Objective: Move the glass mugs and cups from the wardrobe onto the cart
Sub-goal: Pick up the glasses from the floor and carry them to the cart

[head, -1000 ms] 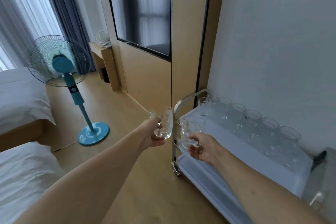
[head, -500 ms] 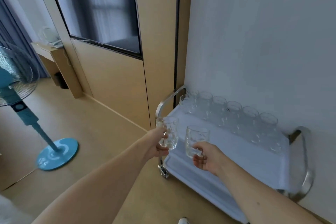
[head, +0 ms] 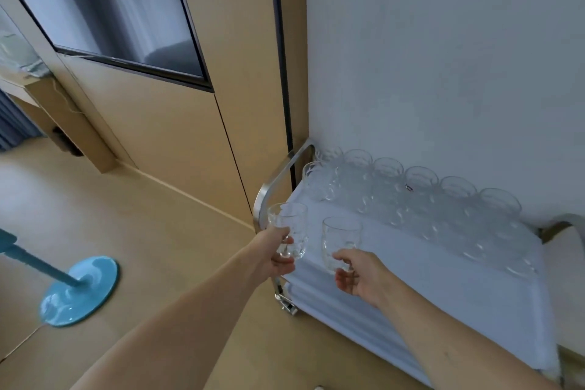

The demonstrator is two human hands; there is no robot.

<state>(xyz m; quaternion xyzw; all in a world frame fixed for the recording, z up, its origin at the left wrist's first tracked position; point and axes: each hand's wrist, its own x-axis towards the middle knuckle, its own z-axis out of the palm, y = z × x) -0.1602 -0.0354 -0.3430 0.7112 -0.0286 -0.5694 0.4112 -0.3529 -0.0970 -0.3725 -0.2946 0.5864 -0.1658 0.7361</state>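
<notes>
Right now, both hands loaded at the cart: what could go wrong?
1. The mug in the left hand hangs beside the cart's metal handle; it could knock it.
2. The row of glasses fills the back edge, so setting down close risks clinking.
3. The right hand pinches its cup low; it might slip.

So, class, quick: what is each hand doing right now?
Left hand: holding a patterned mug.
Right hand: holding a plain mug over the cart.
</notes>
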